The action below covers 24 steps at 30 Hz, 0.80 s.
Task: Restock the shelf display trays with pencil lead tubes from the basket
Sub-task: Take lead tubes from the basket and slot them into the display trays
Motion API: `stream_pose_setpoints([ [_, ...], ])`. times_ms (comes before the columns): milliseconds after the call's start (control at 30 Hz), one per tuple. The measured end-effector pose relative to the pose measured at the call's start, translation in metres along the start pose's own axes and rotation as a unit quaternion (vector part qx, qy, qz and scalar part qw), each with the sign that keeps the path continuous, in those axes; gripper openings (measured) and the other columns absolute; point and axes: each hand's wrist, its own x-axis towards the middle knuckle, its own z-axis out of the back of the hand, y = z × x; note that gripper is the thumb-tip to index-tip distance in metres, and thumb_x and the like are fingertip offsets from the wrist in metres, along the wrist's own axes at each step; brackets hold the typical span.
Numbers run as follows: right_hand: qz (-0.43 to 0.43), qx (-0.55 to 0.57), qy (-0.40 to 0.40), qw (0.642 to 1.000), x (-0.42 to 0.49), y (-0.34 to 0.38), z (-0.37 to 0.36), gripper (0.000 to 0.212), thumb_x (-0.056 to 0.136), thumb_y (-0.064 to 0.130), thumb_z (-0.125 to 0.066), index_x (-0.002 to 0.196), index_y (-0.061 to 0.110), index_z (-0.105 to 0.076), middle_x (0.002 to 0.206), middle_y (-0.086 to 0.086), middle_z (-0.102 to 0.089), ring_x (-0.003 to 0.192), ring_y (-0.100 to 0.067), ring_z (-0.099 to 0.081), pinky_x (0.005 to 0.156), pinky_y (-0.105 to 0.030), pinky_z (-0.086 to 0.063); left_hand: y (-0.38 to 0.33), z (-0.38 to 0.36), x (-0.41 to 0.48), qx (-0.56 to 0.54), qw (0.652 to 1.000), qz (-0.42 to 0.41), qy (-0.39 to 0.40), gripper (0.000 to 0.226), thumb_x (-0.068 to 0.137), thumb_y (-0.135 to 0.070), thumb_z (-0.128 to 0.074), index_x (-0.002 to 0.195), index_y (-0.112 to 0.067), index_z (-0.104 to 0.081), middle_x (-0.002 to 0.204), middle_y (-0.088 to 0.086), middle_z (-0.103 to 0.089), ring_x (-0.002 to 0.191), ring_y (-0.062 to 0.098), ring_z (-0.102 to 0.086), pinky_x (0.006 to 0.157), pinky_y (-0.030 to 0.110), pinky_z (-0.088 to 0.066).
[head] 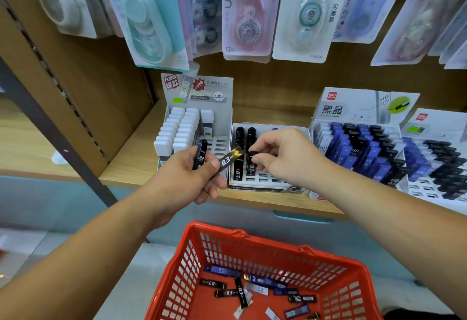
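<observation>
My left hand [192,175] grips two black pencil lead tubes marked 0.3: one [201,154] stands upright, the other [228,159] slants toward the right. My right hand [280,155] pinches the black cap of a third tube [252,164] standing in the middle white display tray [267,184], beside two rows of black tubes [243,137]. A red basket [255,244] sits below, holding several loose black, blue and white tubes [240,292].
A tray of white-capped tubes [177,130] stands left of the middle tray, and trays of blue and black tubes [361,148] stand to its right. Correction tape packs [246,11] hang above the wooden shelf [131,165]. A dark shelf post [50,127] runs at the left.
</observation>
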Motion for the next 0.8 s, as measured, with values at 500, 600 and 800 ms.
stream_pose_setpoints([
  [500, 0.109, -0.05, 0.007, 0.993, -0.016, 0.016, 0.006, 0.033, 0.088, -0.002, -0.063, 0.111, 0.017, -0.077, 0.099, 0.008, -0.068, 0.067, -0.007, -0.058, 0.064, -0.013, -0.043, -0.009, -0.011, 0.006, 0.074, 0.989, -0.112, -0.066, 0.015, 0.104, -0.033, -0.06, 0.098, -0.021, -0.065, 0.065, -0.001, -0.064, 0.059, 0.016, -0.048, 0.059, 0.035, -0.04],
  [600, 0.063, 0.016, 0.048, 0.997, -0.017, 0.022, 0.012, 0.016, 0.094, 0.013, -0.073, 0.108, 0.02, -0.077, 0.072, 0.016, -0.069, 0.054, 0.001, -0.054, 0.054, -0.01, -0.042, -0.015, -0.018, 0.007, 0.08, 0.988, -0.121, -0.059, 0.018, 0.106, -0.035, -0.056, 0.097, -0.023, -0.066, 0.065, -0.001, -0.062, 0.057, 0.011, -0.048, 0.058, 0.03, -0.039],
  [800, 0.001, 0.083, 0.127, 0.988, -0.017, 0.014, 0.02, 0.054, 0.097, 0.009, -0.07, 0.144, 0.031, -0.054, 0.072, 0.003, -0.067, 0.059, -0.015, -0.061, 0.057, -0.028, -0.052, -0.023, -0.022, 0.008, -0.021, 0.999, -0.028, -0.037, 0.036, 0.11, -0.045, -0.042, 0.111, -0.016, -0.061, 0.063, 0.0, -0.047, 0.048, 0.013, -0.031, 0.048, 0.026, -0.023],
])
